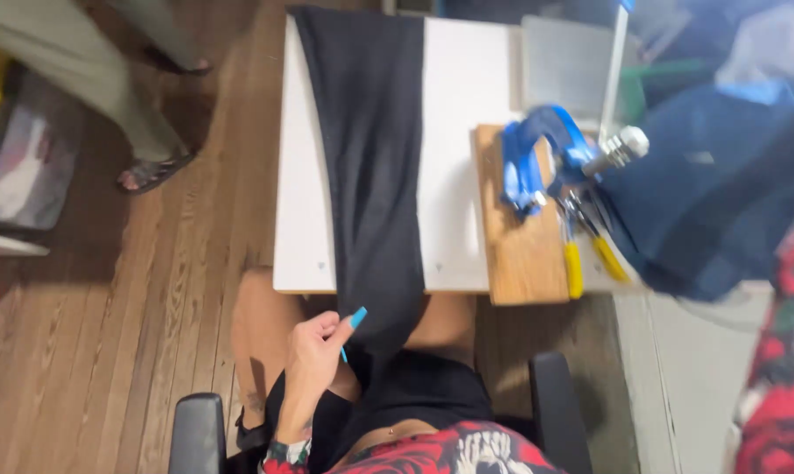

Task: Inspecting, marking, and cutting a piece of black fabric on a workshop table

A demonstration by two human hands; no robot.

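A long strip of black cloth (370, 158) runs from my lap up across the white table (463, 105). My left hand (312, 358), with long blue nails, pinches the left edge of this cloth just below the table's front edge, above my bare knee. My right hand is out of view; only a blurred red patterned sleeve (787, 360) shows at the right edge. I sit in a black chair with armrests (197, 432).
A blue hand press (537, 158) stands on a wooden board (520, 246) on the table's right side, with yellow-handled pliers (590, 250) beside it. Dark blue fabric (713, 202) hangs at the right. Another person's sandalled feet (151, 171) stand on the wooden floor, near a clear plastic bin (28, 162).
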